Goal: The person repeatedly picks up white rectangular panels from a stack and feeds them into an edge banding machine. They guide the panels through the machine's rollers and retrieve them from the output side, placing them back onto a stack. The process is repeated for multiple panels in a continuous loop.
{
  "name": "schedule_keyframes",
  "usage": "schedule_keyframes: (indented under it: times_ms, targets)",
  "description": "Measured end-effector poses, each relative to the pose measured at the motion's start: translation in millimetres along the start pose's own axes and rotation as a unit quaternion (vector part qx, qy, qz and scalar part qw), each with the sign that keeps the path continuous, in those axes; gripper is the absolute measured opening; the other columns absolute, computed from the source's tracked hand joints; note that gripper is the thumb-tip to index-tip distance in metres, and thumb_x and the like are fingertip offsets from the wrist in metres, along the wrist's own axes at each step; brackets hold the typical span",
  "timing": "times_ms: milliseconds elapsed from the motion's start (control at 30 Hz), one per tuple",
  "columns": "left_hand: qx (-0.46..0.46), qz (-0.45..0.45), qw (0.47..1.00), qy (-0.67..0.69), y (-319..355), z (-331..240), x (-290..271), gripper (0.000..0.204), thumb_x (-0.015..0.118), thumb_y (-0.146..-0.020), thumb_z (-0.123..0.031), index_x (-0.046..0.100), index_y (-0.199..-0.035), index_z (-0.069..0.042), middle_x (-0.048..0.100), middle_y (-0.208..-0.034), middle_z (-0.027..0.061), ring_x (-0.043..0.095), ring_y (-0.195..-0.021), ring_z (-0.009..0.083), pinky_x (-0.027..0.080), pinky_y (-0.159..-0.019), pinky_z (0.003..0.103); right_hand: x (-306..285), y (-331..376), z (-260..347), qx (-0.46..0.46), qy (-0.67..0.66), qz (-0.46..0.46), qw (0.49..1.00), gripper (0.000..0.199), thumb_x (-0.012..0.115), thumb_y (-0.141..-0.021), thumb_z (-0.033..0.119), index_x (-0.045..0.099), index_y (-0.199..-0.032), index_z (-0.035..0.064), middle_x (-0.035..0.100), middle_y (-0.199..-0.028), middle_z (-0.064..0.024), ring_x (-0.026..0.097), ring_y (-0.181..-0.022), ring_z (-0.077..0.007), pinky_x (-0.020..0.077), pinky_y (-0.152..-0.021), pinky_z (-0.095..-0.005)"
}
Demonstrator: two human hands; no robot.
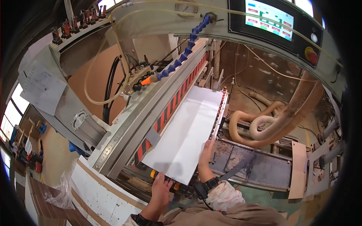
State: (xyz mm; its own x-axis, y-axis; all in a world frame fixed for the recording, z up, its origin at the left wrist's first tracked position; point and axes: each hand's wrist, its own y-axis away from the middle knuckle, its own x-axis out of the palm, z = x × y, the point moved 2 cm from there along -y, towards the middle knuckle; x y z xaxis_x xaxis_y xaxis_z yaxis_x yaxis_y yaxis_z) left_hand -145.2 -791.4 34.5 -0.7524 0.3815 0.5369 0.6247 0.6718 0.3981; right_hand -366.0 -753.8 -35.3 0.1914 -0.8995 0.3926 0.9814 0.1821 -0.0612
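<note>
In the head view, a white rectangular panel (188, 130) lies flat on the bed of a woodworking machine, its long left edge set against a metal fence with red and black stripes (171, 103). The left hand (161, 188) sits at the panel's near short edge, fingers curled up against it; this grip is narrow, touching the edge rather than wrapped round it. The right hand (205, 154) lies along the panel's right long edge near the closer corner, fingers stretched forward and pressed flat to the side, an open grip holding nothing.

The underside of the panel and whatever carries it are hidden, and the left fingertips cannot be made out under the edge. Both forearms come up from the lower rim, the right one with a dark wristband and a light patterned sleeve.

A blue segmented hose (184, 49) runs above the fence, beige ribbed dust hoses (271, 124) coil to the right, and a control screen (269, 19) sits at the top
</note>
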Motion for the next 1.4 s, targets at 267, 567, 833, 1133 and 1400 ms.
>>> schedule_keyframes:
  times_ms: [267,567,833,1133,1400]
  targets:
    - [-0.068,0.067,0.984,-0.149,3.6,-13.8,-29.1,0.047,0.045,-0.091,-0.025,0.030,-0.131,-0.006,0.045,-0.125,0.0097,0.044,-0.115,0.0243,0.036,-0.095,0.041,-7.8,-5.2,16.8,-0.114,0.376,-0.056,0.918,0.078,0.060,-0.079,0.035,0.021,-0.135,-0.0030,0.020,-0.140,-0.0243,0.020,-0.130,-0.0361,0.0183,-0.106,-0.0388]
    - [-0.134,0.168,0.972,-0.097,90.3,4.7,-209.9,0.045,0.051,-0.088,-0.036,0.048,-0.121,-0.006,0.057,-0.111,0.0062,0.053,-0.102,0.0202,0.042,-0.084,0.037,16.0,20.1,26.0,-0.179,0.402,0.005,0.898,0.072,0.059,-0.081,0.029,0.023,-0.132,-0.0070,0.023,-0.136,-0.0280,0.022,-0.128,-0.0386,0.0192,-0.106,-0.0399]
    - [-0.239,0.166,0.954,-0.070,91.9,21.3,-235.5,0.045,0.054,-0.087,-0.035,0.047,-0.122,-0.008,0.059,-0.107,0.0064,0.054,-0.098,0.0217,0.044,-0.085,0.038,11.6,16.2,14.6,-0.221,0.424,-0.039,0.877,0.063,0.054,-0.085,0.028,0.028,-0.128,-0.0090,0.028,-0.132,-0.0310,0.028,-0.124,-0.0413,0.0230,-0.103,-0.0416]
    - [-0.183,0.224,0.947,-0.142,64.1,39.5,-224.7,0.045,0.046,-0.092,-0.030,0.038,-0.129,-0.005,0.058,-0.094,0.0062,0.055,-0.092,0.0199,0.044,-0.088,0.038,8.0,12.3,14.7,-0.174,0.431,-0.060,0.883,0.062,0.046,-0.087,0.039,0.031,-0.127,-0.0059,0.032,-0.132,-0.0270,0.031,-0.123,-0.0381,0.0257,-0.102,-0.0408]
    - [-0.169,0.206,0.953,-0.141,71.3,45.5,-217.3,0.040,0.044,-0.093,-0.028,0.040,-0.126,-0.006,0.058,-0.093,0.0079,0.057,-0.088,0.0204,0.047,-0.083,0.036,9.9,19.4,25.4,-0.131,0.411,-0.042,0.901,0.062,0.046,-0.088,0.038,0.034,-0.124,-0.0107,0.038,-0.126,-0.0305,0.035,-0.121,-0.0390,0.0262,-0.102,-0.0403]
